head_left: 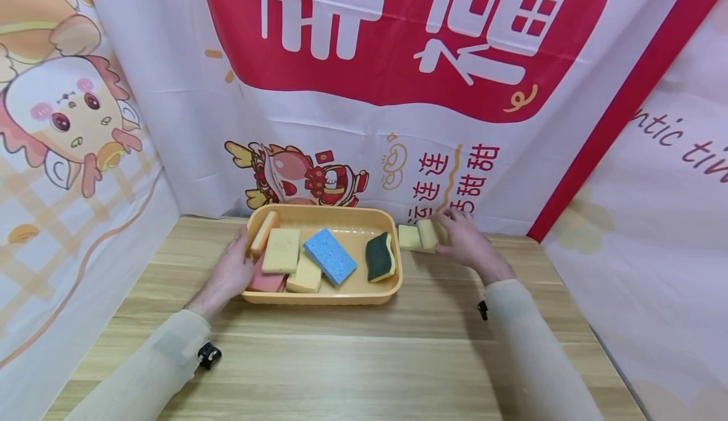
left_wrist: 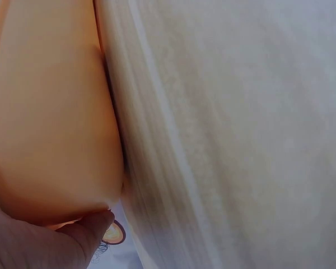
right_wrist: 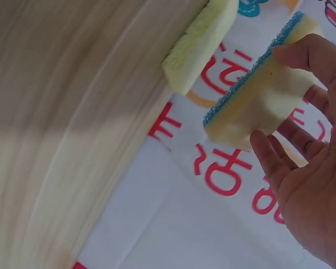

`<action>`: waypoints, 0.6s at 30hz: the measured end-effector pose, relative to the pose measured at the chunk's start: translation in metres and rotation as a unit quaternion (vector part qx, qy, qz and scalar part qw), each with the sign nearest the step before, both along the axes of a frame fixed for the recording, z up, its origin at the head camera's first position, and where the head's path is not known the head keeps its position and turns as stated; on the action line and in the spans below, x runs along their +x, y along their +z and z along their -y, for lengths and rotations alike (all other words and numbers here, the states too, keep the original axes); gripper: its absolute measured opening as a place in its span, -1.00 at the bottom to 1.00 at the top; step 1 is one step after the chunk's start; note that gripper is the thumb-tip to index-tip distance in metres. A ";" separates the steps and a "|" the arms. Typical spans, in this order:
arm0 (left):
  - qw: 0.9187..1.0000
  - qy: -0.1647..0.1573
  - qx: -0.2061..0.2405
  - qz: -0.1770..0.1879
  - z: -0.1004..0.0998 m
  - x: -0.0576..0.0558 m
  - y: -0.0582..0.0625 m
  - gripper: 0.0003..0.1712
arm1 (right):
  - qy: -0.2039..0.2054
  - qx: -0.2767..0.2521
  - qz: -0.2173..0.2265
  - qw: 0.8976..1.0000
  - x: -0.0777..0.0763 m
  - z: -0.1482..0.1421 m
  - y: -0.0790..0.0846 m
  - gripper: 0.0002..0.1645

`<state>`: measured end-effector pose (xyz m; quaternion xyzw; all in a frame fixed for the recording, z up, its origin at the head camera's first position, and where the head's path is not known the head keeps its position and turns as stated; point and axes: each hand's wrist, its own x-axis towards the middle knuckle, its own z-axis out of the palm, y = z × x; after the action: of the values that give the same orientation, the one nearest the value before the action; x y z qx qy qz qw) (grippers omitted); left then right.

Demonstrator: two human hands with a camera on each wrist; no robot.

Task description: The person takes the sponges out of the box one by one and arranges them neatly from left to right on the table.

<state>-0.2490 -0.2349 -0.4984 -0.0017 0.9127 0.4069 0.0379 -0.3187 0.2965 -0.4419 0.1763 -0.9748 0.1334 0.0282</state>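
Observation:
At the left end of a light orange plastic basket (head_left: 335, 298), my left hand (head_left: 232, 272) grips the rim. The left wrist view shows a digit of this hand (left_wrist: 73, 241) against the end of the basket's outer wall (left_wrist: 50, 112). Beyond the basket's right end, my right hand (head_left: 463, 241) pinches a yellow sponge with a thin blue scrubbing layer (right_wrist: 257, 92) between thumb and fingers. Just left of that sponge, a pale yellow sponge (head_left: 408, 236) lies on the table close to the basket's right wall.
Inside the basket lie a blue sponge (head_left: 330, 255), a yellow sponge with a dark green side (head_left: 380, 256), a pink one (head_left: 266, 282) and several yellowish ones. The wooden table (head_left: 341, 358) meets a printed cloth backdrop (head_left: 193, 174) behind the basket.

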 end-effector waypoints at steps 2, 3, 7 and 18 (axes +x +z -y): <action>1.000 0.000 0.000 0.001 0.000 0.000 0.000 0.07 | -0.008 0.000 0.002 1.000 0.000 -0.004 -0.001 0.02; 1.000 0.000 0.001 0.002 0.000 0.000 0.000 0.07 | -0.014 0.000 0.004 1.000 0.001 -0.006 -0.001 0.02; 1.000 0.000 0.004 0.003 0.000 0.001 0.000 0.07 | -0.037 -0.004 0.018 0.999 0.001 -0.012 -0.002 0.02; 1.000 0.000 -0.005 0.000 0.000 0.000 0.000 0.05 | -0.115 -0.001 0.046 0.992 -0.002 -0.023 -0.011 -0.02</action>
<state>-0.2487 -0.2348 -0.4980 -0.0020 0.9146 0.4026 0.0380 -0.3207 0.3199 -0.4529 0.0566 -0.9888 0.1383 -0.0013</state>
